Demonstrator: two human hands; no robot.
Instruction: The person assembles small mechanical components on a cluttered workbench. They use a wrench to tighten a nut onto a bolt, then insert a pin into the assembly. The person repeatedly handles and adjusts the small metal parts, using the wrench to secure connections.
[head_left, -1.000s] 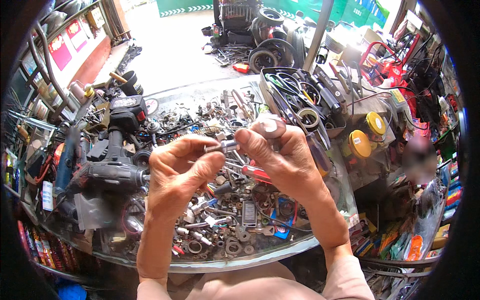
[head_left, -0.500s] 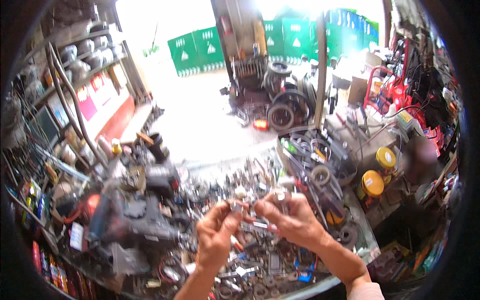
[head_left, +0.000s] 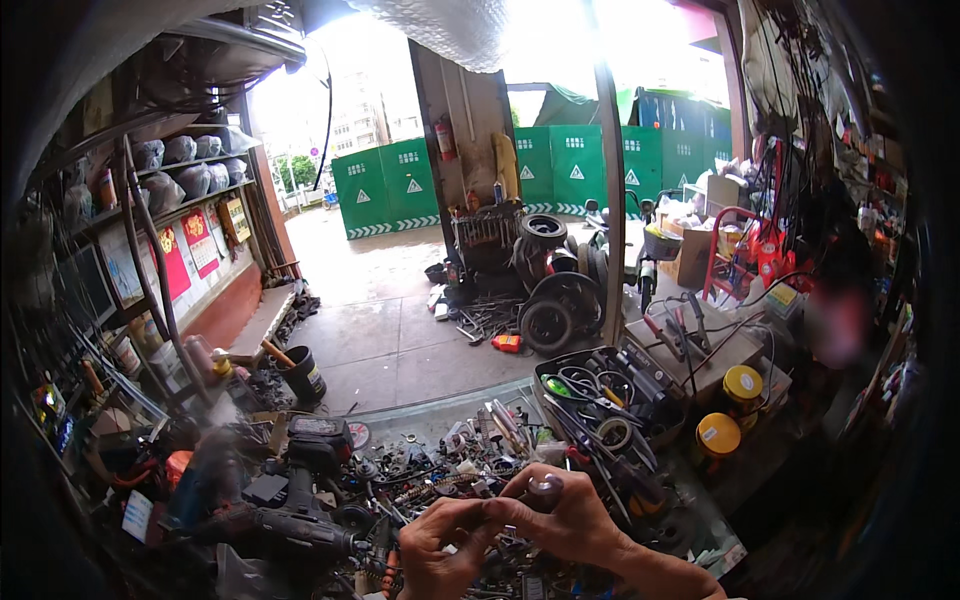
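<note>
1. Head view, the only one I have: both hands meet low in the picture, over the glass-topped bench (head_left: 440,406). I judge they are brought together so that the thumbs and fingertips can share one small spot.
2. The right hand (head_left: 572,520) carries a rounded metal piece (head_left: 545,489), its shiny end showing at the top of the curled forefinger. I take it that the piece is tucked there so the palm side steadies it while the thumb stays free to press toward the left.
3. Right grip: narrow, fingers folded around that piece, with hardly any gap.
4. The left hand (head_left: 440,545) is curled, its fingertips up against the right thumb, or very close. The gap between its finger and thumb looks small; from here I cannot tell whether anything is pinched in it.
5. Beneath and beyond the hands I see loose metal parts (head_left: 470,455) spread over the glass, probably left that way so they can be picked over within reach.
6. The black drill (head_left: 300,530) lies on its side left of the hands, battery pack (head_left: 318,442) pointing away; to the right, beyond the bench, stands a yellow-lidded jar (head_left: 718,433). Neither hand touches them.
</note>
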